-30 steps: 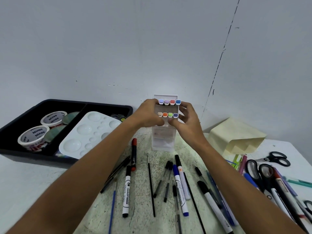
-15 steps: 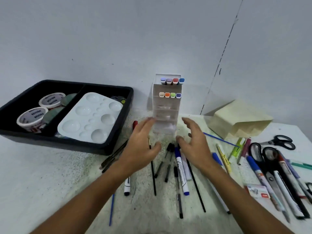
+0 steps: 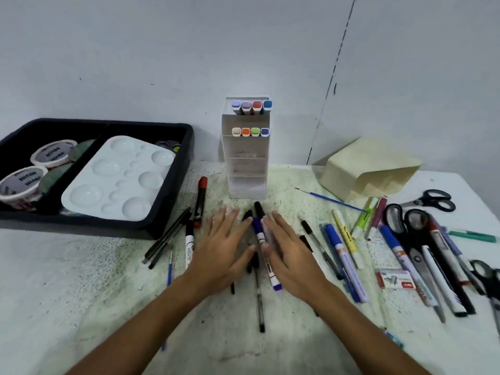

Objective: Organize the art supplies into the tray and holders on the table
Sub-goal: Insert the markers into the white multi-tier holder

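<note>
Markers stand cap-up in two rows of four, eight in all, inside the clear stepped marker holder at the back of the speckled desk; its lower tiers look unfilled. Both hands lie flat over the loose pens before it: the left hand and the right hand each have straight, spread fingers, released and grasping nothing, with a blue-capped whiteboard marker lying between them. To the left, the black two-compartment tray holds two round white tubs in one section and a white plastic paint palette with round wells in the other. A red-capped marker lies just beside the tray. A cream holder lies tipped on its side at right, near a thin blue paintbrush. At least three pairs of black-handled scissors lie among the pens and markers at the far right.
</note>
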`<move>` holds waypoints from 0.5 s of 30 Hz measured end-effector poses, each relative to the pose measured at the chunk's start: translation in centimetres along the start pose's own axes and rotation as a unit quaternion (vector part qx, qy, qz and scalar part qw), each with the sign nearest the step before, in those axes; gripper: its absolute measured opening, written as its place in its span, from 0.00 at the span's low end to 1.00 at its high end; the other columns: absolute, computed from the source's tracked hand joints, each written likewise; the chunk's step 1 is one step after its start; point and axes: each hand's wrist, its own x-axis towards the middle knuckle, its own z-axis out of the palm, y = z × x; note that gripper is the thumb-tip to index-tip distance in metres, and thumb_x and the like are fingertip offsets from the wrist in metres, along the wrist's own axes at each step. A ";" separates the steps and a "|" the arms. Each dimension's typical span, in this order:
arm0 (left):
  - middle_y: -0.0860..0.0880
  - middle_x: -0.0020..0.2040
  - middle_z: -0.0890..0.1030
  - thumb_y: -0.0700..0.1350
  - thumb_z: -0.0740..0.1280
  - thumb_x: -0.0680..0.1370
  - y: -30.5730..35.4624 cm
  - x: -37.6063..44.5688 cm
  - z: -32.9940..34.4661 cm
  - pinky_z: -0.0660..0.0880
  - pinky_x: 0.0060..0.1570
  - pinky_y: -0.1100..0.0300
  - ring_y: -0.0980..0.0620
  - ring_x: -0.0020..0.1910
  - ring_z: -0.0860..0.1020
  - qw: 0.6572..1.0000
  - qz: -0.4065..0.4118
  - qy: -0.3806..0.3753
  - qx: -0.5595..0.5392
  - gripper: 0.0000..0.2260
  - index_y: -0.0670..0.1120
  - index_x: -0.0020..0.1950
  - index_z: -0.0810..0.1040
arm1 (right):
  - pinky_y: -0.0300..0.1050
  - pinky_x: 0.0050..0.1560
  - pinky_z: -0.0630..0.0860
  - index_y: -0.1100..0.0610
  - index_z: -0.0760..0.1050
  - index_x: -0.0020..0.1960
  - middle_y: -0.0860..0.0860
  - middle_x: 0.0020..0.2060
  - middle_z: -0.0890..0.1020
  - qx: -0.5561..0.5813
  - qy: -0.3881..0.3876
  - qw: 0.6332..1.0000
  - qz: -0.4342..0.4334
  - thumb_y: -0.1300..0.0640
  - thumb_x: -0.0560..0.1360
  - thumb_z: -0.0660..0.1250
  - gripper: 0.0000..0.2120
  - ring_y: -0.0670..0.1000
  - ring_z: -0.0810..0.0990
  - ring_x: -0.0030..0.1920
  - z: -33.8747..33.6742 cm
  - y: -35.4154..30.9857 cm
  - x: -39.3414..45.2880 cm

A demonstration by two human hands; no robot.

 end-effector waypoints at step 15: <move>0.47 0.79 0.56 0.67 0.52 0.76 1.9 1.8 2.6 0.45 0.74 0.37 0.46 0.79 0.44 0.991 0.078 -0.098 0.044 0.32 0.53 0.76 0.65 | 0.47 0.76 0.38 0.48 0.57 0.77 0.49 0.78 0.53 -0.075 0.043 0.991 0.102 0.41 0.80 0.49 0.28 0.48 0.45 0.78 -4.0 4.8 -4.3</move>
